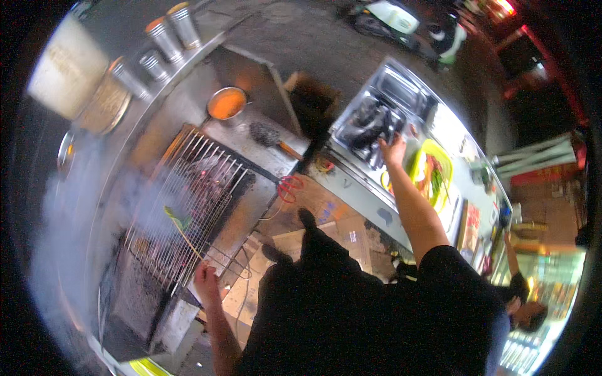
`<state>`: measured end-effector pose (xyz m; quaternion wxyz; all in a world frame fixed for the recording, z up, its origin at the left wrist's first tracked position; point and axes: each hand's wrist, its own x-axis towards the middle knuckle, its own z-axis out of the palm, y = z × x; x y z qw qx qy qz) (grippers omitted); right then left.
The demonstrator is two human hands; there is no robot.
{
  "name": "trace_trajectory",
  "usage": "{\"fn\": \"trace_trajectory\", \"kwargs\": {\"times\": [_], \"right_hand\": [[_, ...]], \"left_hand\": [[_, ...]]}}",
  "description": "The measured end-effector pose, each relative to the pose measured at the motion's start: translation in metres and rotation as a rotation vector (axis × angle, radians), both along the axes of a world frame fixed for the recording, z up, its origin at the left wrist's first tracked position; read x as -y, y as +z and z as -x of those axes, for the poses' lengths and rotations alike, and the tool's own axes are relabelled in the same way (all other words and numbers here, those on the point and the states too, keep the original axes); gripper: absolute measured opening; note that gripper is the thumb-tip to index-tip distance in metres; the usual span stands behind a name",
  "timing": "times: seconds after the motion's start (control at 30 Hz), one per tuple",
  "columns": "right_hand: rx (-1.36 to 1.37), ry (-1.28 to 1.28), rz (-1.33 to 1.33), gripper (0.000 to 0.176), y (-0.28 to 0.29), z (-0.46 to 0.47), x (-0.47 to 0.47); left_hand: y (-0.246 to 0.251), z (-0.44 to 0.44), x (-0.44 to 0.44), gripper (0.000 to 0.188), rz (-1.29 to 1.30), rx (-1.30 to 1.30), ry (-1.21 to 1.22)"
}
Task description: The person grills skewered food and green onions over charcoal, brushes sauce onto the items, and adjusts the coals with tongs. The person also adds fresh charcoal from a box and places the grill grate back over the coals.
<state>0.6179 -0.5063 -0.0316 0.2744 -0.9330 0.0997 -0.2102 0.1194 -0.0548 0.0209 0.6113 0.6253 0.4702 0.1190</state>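
My left hand (207, 281) pinches the lower end of a thin skewer (192, 242) at the near edge of a charcoal grill. Green leafy food (179, 220) on the skewer lies over the metal grate (164, 244), with smoke around it. On the right, my right hand (394, 149) reaches over a counter to black plastic bags (371, 124) in a metal tray (339, 128). Its fingertips are at the bags, but blur hides whether they grip one. Just right of that hand is a yellow-green basket (447, 162) holding green and reddish food.
A metal bowl of orange powder (227, 104) and a dark-bristled brush (265, 135) stand beyond the grill. Metal shakers (164, 40) line the ledge. Red-handled wire (289, 189) juts from the grill side. Cardboard (282, 239) covers the floor. Another person (529, 315) is at right.
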Motion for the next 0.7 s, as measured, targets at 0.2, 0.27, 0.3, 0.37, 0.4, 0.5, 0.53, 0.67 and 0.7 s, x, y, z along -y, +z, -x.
{"fn": "trace_trajectory", "kwargs": {"times": [0.2, 0.27, 0.3, 0.37, 0.4, 0.5, 0.53, 0.67, 0.7], "right_hand": [[-0.104, 0.307, -0.179, 0.058, 0.008, -0.046, -0.017], [0.018, 0.49, -0.013, 0.048, 0.031, -0.043, -0.034], [0.083, 0.531, 0.032, 0.045, 0.048, -0.04, -0.044], [0.212, 0.717, 0.049, 0.042, 0.084, -0.027, -0.071], [0.203, 0.933, -0.018, 0.039, 0.105, -0.017, -0.088], [-0.153, 1.383, -0.14, 0.044, 0.159, 0.03, -0.159], [-0.118, 1.541, -0.063, 0.047, 0.173, 0.052, -0.186], [-0.406, 2.124, -0.11, 0.05, 0.195, 0.146, -0.292], [-0.367, 2.23, -0.03, 0.048, 0.194, 0.163, -0.314]], "left_hand": [[0.104, 0.053, -0.019, 0.015, -0.187, -0.145, 0.12], [0.126, 0.071, -0.024, 0.011, -0.26, -0.169, 0.186], [0.133, 0.079, -0.025, 0.016, -0.309, -0.205, 0.172], [0.127, 0.084, -0.025, 0.02, -0.506, -0.407, 0.099], [0.116, 0.082, -0.024, 0.02, -0.598, -0.465, 0.028], [0.059, 0.055, -0.007, 0.022, -0.751, -0.652, -0.111], [0.036, 0.044, 0.004, 0.022, -0.582, -0.653, -0.103], [-0.029, 0.004, 0.036, 0.025, -0.683, -0.626, -0.192], [-0.033, -0.003, 0.042, 0.025, -0.68, -0.595, -0.131]]}}
